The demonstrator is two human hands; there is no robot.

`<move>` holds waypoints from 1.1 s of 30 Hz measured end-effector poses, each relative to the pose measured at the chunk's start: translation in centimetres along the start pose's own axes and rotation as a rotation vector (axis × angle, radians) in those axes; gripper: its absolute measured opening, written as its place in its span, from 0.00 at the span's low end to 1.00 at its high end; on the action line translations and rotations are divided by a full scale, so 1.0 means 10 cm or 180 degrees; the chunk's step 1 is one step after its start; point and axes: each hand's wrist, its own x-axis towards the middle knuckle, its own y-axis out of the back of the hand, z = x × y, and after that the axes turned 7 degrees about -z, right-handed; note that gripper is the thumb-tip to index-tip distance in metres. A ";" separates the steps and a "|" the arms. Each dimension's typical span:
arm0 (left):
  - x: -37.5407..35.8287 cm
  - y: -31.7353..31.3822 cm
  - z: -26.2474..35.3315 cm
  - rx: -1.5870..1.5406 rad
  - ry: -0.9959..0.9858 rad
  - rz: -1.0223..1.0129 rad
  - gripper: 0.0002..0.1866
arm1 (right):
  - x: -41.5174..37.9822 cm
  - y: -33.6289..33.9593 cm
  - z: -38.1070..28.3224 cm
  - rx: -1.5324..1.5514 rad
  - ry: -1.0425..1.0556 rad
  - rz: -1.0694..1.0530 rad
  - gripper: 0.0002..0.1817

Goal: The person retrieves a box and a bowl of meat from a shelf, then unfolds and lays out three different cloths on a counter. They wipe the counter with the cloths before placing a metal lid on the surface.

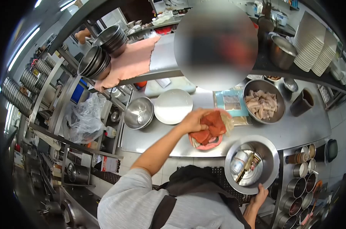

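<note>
White tube lights [24, 48] glow at the upper left; the steel counter [154, 138] takes pale glare at centre. The lens bows the shelf [163, 59] and darkens the corners to black. A round blur covers the upper centre; the lower left is dim.

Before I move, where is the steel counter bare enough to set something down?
Front left of the counter, between white plate, pink container and front edge; also front right, between dark pitcher and metal basin. It is crowded between the container and the filled bowl, where the blue packet lies.
</note>
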 end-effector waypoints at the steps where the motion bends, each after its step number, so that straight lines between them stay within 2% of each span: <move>1: 0.02 -0.20 -0.26 0.0049 0.0076 -0.0108 0.36 | -0.05 0.02 -0.05 -0.0034 0.0049 0.0054 0.13; 2: -0.02 -0.42 -0.51 0.0046 0.0040 -0.0105 0.36 | -0.03 0.14 -0.02 -0.0057 0.0021 -0.0078 0.12; 4: -0.08 -0.81 -0.92 -0.0075 0.1395 -0.0361 0.38 | -0.07 0.21 -0.04 -0.0128 0.0015 0.0006 0.12; 5: -0.10 -0.87 -1.00 0.0104 0.1483 -0.0044 0.40 | -0.15 0.24 -0.06 -0.0202 -0.0014 0.0116 0.11; 7: -0.13 -0.99 -1.26 0.0403 0.0911 0.0200 0.40 | -0.29 0.25 -0.09 -0.0184 0.0007 0.0455 0.10; 8: -0.13 -0.89 -1.14 0.0472 0.1090 -0.0006 0.40 | -0.40 0.21 -0.13 -0.0160 -0.0086 0.0762 0.10; 9: -0.11 -0.76 -0.89 0.0615 0.0886 0.0047 0.40 | -0.51 0.26 -0.15 -0.0363 -0.0111 0.0765 0.09; 10: -0.10 -0.86 -0.94 0.0829 0.0771 0.0326 0.40 | -0.57 0.38 -0.07 -0.0440 -0.0180 0.0745 0.07; 11: -0.09 -0.88 -0.76 0.1041 0.0440 0.0547 0.39 | -0.64 0.42 0.01 -0.0465 -0.0167 0.1002 0.07; 12: -0.08 -0.90 -0.42 0.0805 0.0325 0.0581 0.37 | -0.69 0.50 0.20 -0.0549 -0.0082 0.1377 0.07; 13: -0.09 -1.03 -0.12 0.0941 0.0056 0.0670 0.33 | -0.77 0.48 0.12 -0.0684 -0.0272 0.1103 0.07; 14: -0.13 -1.28 -0.04 0.0496 0.0155 0.0011 0.31 | -0.84 0.36 0.02 -0.0620 -0.0283 0.1152 0.08; 15: -0.18 -1.51 0.03 0.0084 0.0280 -0.0638 0.29 | -0.86 0.46 0.20 -0.1061 -0.0684 0.1639 0.08; 16: -0.22 -1.66 0.41 -0.0180 0.0530 -0.1178 0.27 | -0.87 0.51 0.30 -0.0923 -0.0608 0.1462 0.08; 18: -0.33 -2.26 0.37 -0.0509 0.0695 -0.1931 0.28 | -0.90 0.52 0.28 -0.0344 -0.0643 0.1408 0.07; 19: -0.34 -2.39 0.48 -0.0642 0.1146 -0.2391 0.30 | -0.91 0.55 0.37 -0.0075 -0.0668 0.1319 0.07; 20: -0.37 -2.54 0.56 -0.1602 0.1840 -0.2692 0.28 | -0.91 0.58 0.43 -0.0030 -0.0667 0.1292 0.07; 21: -0.40 -2.67 0.61 -0.2163 0.2307 -0.3070 0.27 | -0.91 0.62 0.49 0.0145 -0.0657 0.1270 0.07; 23: -0.44 -2.80 0.92 -0.2409 0.2806 -0.3086 0.25 | -0.96 0.70 0.53 0.0314 -0.0674 0.1278 0.07; 26: -0.45 -2.96 1.07 -0.2768 0.2911 -0.2984 0.21 | -0.98 0.75 0.48 0.0560 -0.0845 0.1120 0.09; 29: -0.50 -3.12 1.08 -0.2862 0.2951 -0.3088 0.16 | -1.02 0.91 0.55 0.0396 -0.0798 0.0966 0.12; 33: -0.75 -3.49 1.06 -0.3225 0.3271 -0.3137 0.16 | -0.98 1.10 0.57 0.0272 -0.1067 0.0991 0.12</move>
